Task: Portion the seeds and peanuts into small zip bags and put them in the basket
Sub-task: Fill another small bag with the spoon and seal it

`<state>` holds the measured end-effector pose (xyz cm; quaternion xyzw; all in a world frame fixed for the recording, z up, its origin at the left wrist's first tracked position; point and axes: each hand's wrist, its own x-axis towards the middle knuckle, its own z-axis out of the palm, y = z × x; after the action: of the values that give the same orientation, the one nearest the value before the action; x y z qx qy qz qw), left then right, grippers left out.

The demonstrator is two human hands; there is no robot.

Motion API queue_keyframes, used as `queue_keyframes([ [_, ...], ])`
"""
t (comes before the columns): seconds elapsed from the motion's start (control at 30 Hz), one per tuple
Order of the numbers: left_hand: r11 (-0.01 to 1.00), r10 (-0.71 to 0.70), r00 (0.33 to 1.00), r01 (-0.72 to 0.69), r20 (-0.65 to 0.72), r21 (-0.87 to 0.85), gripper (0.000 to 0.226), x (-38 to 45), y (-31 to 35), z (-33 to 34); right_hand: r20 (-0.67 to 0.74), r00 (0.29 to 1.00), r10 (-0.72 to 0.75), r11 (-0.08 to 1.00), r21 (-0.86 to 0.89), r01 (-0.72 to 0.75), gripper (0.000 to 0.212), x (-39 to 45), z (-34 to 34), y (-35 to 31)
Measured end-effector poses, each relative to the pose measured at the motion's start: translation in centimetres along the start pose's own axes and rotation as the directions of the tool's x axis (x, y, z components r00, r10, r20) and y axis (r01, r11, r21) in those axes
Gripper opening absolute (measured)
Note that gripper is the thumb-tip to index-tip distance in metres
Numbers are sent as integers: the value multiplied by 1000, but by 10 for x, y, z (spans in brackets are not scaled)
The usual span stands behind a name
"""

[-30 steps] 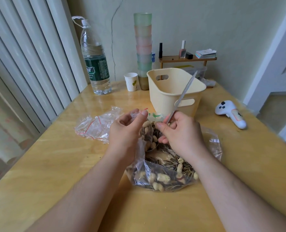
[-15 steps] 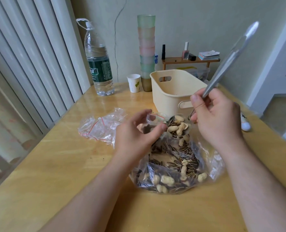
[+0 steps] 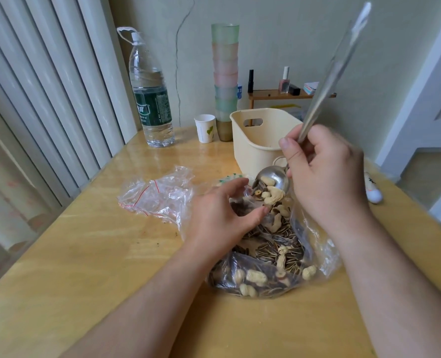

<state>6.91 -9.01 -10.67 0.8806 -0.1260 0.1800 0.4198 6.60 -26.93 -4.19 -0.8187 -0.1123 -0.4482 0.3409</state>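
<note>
**Inspector:** Report the right hand (image 3: 325,177).

**Assistant:** Its fingers (image 3: 287,148) are curled round the handle of a long metal spoon (image 3: 273,178), held above the desk (image 3: 85,254). The bowl is tilted down to the left and carries peanuts and a few seeds, some at its lip.

**Inspector:** The left hand (image 3: 219,218)?

**Assistant:** It is at the mouth of a small zip bag (image 3: 242,206), just below the spoon bowl. Thumb and forefinger are spread, curved round the opening and holding it apart. Dark seeds show inside. How firmly the bag is pinched cannot be told.

**Inspector:** The stock?

**Assistant:** A large clear bag (image 3: 273,262) lies open on the desk beneath both hands, holding striped sunflower seeds and peanuts in the shell.

**Inspector:** The basket?

**Assistant:** A cream basket (image 3: 255,140) stands upright on the desk behind the hands. No filled bag can be seen in the visible part.

**Inspector:** Other items?

**Assistant:** A heap of empty zip bags (image 3: 157,195) with red seals lies left of the hands. At the back stand a water bottle (image 3: 151,99), a paper cup (image 3: 206,127) and a stack of tinted cups (image 3: 225,78).
</note>
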Motion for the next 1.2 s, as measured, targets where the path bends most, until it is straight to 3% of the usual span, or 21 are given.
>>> queue_keyframes([
  [0.23, 1000, -6, 1000, 6, -17, -1, 75, 1, -3, 3, -2, 992, -127, 990, -65, 127, 13, 6, 14, -8],
  [0.6, 997, -75, 996, 74, -56, -25, 73, 5, -9, 6, -90, 965, -246, 966, 55, 252, 15, -3, 12, -5],
  [0.77, 986, -137, 989, 131, -51, -99, 71, 7, -11, 1, -99, 994, 43, 960, 279, -14, 13, -12, 8, 12],
  [0.83, 967, -189, 980, 173, -67, -187, 68, 9, -14, -1, -72, 986, 149, 941, 317, -119, 7, -18, 5, 16],
  [0.9, 914, -269, 960, 230, -75, -334, 66, 11, -18, -3, -20, 976, 217, 918, 344, -197, 19, -23, 1, 15],
  [0.97, 859, -329, 940, 257, -94, -442, 65, 14, -22, -5, 109, 960, 258, 904, 322, -280, 20, -27, 0, 15],
  [1.07, 807, -353, 929, 244, -108, -537, 54, 16, -21, -5, 318, 918, 237, 947, 133, -291, 13, -33, 3, 16],
  [1.2, 751, -340, 935, 209, -96, -626, 46, 15, -17, -5, 425, 852, 306, 920, 99, -380, 15, -30, 1, 18],
])
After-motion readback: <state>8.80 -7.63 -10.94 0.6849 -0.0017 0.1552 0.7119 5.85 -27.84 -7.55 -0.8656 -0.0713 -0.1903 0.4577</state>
